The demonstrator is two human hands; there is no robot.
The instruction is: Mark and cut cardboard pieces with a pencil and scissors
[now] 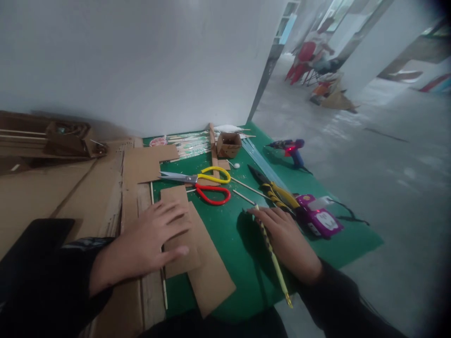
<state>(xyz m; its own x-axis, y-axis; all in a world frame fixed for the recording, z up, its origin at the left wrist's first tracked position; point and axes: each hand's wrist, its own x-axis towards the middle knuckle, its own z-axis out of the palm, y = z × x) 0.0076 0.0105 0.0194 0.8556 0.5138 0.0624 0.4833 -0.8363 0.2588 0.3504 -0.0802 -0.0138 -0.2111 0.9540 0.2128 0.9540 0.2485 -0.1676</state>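
Observation:
My left hand point(155, 239) lies with its fingers spread over a brown cardboard strip point(183, 263), which overlaps a second cardboard strip point(211, 277). A slim yellow pencil point(273, 260) with dark markings slants along my right hand point(287, 239), gripped near its upper end; the gripping fingertips are partly hidden. Beyond the hands rest scissors point(195, 180), blades to the left, with one yellow and one red handle. Just past the right hand are black-and-yellow pliers point(275, 192). A thin wooden stick point(244, 196) points toward the pencil's upper end.
A green board point(225, 234) covers the table. A purple power socket point(320, 218), a blue glue gun point(294, 151), glue sticks point(262, 162) and a small cardboard box point(229, 144) lie farther back. Larger cardboard point(81, 188) fills the left. A person point(317, 44) sits in the background.

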